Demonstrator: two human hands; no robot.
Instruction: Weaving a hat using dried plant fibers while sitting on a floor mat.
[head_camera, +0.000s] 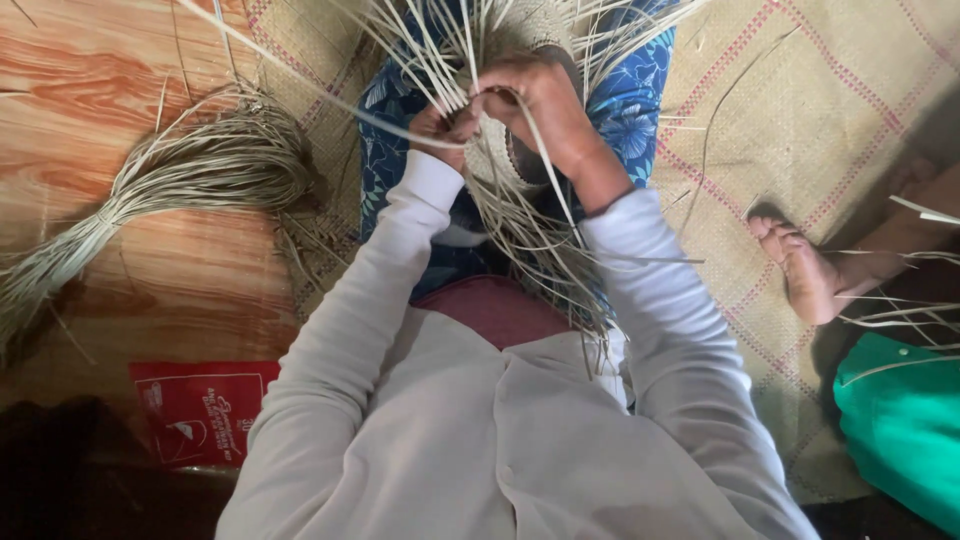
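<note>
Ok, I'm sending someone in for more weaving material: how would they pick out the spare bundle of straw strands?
Start from the orange wood-grain floor left of the woven mat. The bundle of pale straw strands lies there, beside the seated person's left sleeve. Unlike the loose strands fanning from the half-woven piece in the person's hands, it is tied into one thick curved sheaf and nobody touches it.

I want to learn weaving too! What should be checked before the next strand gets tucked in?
1. Left hand pinching the strands: ok.
2. Right hand gripping the woven piece: ok.
3. Loose strands hanging free, not knotted: cannot tell.
4. Spare bundle of fibre lying on the floor to the left: ok.
5. Another person's foot apart from the strands in the lap: ok, though thin strands lie near it.
</note>
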